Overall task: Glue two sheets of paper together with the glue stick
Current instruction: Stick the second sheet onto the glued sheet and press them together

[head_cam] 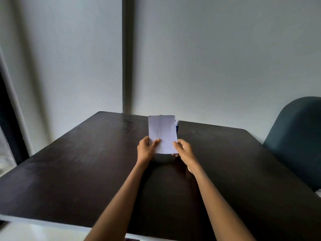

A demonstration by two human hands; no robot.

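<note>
Both my hands hold up a small white sheet of paper (162,132) above the dark table (69,162). My left hand (145,150) pinches its lower left corner, thumb on the front. My right hand (184,150) pinches the lower right corner. Whether a second sheet lies behind the first I cannot tell. A glue stick (177,125), white and blue, peeks out behind the paper's right edge, mostly hidden.
A pale wall with a dark vertical strip (127,54) stands just behind the table's far edge. A dark teal chair (295,141) sits at the table's right side. A dark frame (8,119) runs down the left.
</note>
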